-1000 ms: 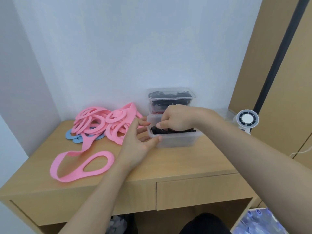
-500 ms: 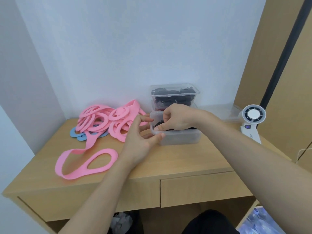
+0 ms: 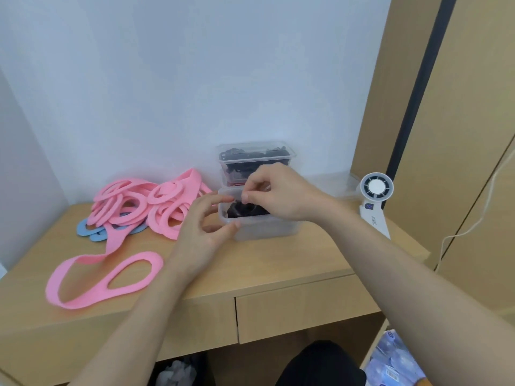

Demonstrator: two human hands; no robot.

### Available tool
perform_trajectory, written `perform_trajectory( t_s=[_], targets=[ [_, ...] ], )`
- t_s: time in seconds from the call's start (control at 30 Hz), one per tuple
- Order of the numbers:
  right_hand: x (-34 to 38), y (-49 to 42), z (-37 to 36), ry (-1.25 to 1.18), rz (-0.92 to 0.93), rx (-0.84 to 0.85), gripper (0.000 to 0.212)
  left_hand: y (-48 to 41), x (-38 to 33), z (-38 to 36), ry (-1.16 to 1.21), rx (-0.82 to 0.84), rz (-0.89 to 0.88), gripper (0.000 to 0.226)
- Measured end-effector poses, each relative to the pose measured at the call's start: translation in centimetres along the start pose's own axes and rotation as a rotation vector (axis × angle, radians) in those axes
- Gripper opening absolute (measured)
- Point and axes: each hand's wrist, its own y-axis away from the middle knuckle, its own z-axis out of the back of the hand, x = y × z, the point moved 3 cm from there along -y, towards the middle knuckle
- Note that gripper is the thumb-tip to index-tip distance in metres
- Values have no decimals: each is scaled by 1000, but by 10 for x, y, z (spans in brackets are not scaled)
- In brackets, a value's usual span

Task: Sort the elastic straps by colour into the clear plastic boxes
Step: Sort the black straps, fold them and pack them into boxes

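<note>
Bright, even, diffuse light. Wall (image 3: 195,79) reads bluish-white w/ a soft gradient, darker toward the left corner. Shadows are soft: thin ones under the pink straps (image 3: 125,207), w/ a pink tint cast on the worktop (image 3: 278,260) inside the loop. Space under the worktop is dim. Black straps (image 3: 245,211) = dark lump, barely any detail. Left hand (image 3: 200,229) & right hand (image 3: 278,193) are smeared by motion blur, esp. the fingertips. Whole frame is soft & compressed. Wide-angle bend at the edges: wardrobe (image 3: 459,135) lines lean, worktop front curves.
</note>
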Motion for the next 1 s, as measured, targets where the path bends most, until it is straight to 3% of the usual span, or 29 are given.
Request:
perform_trajectory(
  t_s=[0.13, 0.33, 0.47, 0.67, 0.87, 1.0],
  targets=[
    [-17, 7, 40, -48, -56, -188, 14, 1, 1, 0, -18, -2, -12, 41],
    [-97, 7, 71, -14, -362, -546, 19, 1, 4, 2, -29, 1, -34, 47],
    [-140, 4, 32, 130, -458, -496, 20, 4, 0, 2, -65, -17, -58, 57],
    [-155, 4, -6, 401, -383, -297, 29, 1, -3, 2, 7, -21, -83, 55],
    [-149, 0, -8, 513, -419, -391, 19, 0, -6, 3, 25, -13, -47, 48],
    [-154, 2, -5, 368, -457, -427, 15, 0, -4, 5, -5, -32, -51, 44]
  ],
)
